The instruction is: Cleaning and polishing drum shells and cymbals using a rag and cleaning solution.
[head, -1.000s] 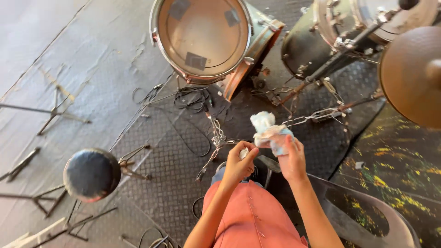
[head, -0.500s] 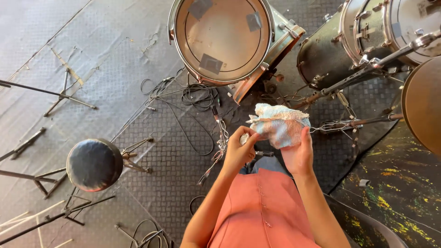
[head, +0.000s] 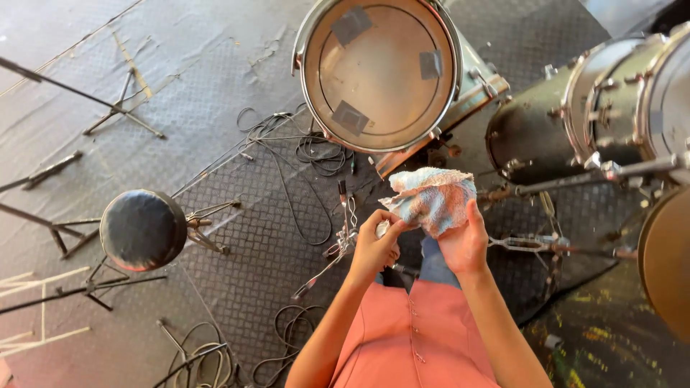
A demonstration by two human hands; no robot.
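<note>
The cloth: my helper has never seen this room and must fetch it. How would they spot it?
Below the big round drum, the cloth is held between the left hand and right hand. It alone is soft: crumpled, pale blue and pink.

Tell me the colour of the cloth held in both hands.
Pale blue, pink and white fluffy cloth, clearest in the head view.

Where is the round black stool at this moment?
In the head view, the round black stool stands on the left side of the floor mat, left of the person's left hand, with cables lying between it and the drum.
</note>
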